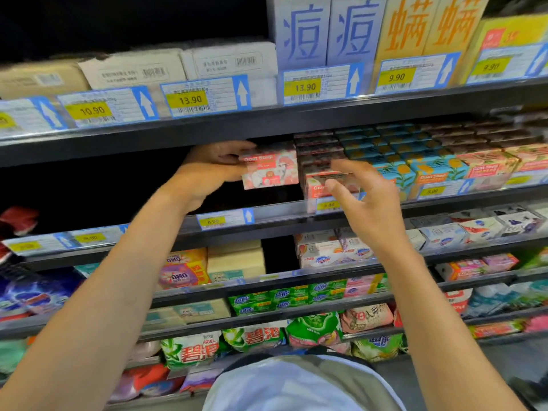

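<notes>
1. The soap box (269, 169) is pink, and its printed "Goat Soap" face is turned toward the camera. Its long axis runs left to right and is slightly tilted, with the right end a little higher.
2. It is in the air just above the shelf (281, 211), in a dark gap. Its right end is just beside a stack (318, 161) of similar boxes.
3. The left hand (213, 170) grips the box by its left end. The thumb is curled over the top edge, and the fingers are hidden behind or under the box.
4. The right hand (364, 203) is spread, with its fingers apart and loosely bent. It holds nothing. Its fingertips are in front of the lowest box of the stack, but I cannot tell whether they touch it.
5. Teal boxes (394, 170) stand in rows to the right of the stack, and more pink boxes stand beyond them.
6. The shelf is dark metal with a clear front rail. A price tag (225, 219) with a yellow label and a white arrow is clipped to the rail below the gap.
7. The shelf above carries tall boxes (305, 31) printed with large characters. It has its own row of price tags.
8. This is a shop aisle. Lower shelves hold wrapped soap bars, and lower still are green detergent bags (192, 351).
</notes>
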The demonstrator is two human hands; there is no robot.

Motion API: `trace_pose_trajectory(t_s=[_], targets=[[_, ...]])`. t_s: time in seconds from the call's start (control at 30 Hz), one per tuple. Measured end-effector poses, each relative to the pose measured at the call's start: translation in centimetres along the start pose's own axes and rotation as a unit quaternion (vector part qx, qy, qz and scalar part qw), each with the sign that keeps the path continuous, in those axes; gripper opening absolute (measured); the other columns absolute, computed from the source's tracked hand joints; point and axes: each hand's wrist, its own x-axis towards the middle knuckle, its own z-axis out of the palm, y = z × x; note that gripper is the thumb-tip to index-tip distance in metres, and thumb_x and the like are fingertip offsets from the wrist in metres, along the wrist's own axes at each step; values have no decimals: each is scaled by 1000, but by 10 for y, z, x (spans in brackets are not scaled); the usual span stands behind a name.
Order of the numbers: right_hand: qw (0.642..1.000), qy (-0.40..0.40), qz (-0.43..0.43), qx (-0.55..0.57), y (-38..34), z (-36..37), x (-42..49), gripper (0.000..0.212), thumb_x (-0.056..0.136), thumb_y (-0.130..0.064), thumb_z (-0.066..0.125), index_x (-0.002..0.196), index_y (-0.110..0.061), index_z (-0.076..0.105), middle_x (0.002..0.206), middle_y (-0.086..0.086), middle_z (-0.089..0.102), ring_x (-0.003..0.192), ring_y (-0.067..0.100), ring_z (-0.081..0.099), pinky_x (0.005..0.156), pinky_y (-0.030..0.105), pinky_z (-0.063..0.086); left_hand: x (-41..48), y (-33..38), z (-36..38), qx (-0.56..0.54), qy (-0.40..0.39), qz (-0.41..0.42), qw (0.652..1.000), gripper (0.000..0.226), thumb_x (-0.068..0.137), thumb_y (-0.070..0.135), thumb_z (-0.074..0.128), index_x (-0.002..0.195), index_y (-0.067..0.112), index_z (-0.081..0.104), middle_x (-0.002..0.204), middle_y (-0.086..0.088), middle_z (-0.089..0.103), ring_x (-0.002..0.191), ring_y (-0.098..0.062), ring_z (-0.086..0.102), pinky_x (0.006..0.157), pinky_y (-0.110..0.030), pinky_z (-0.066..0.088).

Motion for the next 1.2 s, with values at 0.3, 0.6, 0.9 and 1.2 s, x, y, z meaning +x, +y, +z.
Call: trace_pose_trajectory(t_s=[0.3,0.6,0.9,1.2], targets=[[955,-43,-150,-251,31,23,3,54,95,-45,68,140,-16,63,141,6,62,135,26,53,129,41,19,46,-24,6,83,1,-42,996,37,85,1,79,117,17,69,116,-6,70,98,-17,67,80,-27,58],[960,-32,-152,-231,37,24,5,50,94,-40,74,139,-18,64,141,4,62,135,25,50,124,39,25,61,-38,14,206,20,24,978,37,79,2,86,109,19,71,98,3,66,84,-7,59,70,-9,48],[963,-23,-162,-216,42,26,5,50,94,-39,72,139,-18,63,141,4,62,136,28,50,124,42,25,67,-40,18,348,26,115,930,28,83,14,84,108,16,74,112,12,61,106,-8,56,92,-13,35],[962,-13,-170,-215,43,27,5,49,94,-39,73,138,-18,64,140,4,62,135,28,51,124,42,26,77,-42,21,339,0,123,933,28,83,12,83,108,12,70,129,-3,65,117,-16,58,98,-20,39]])
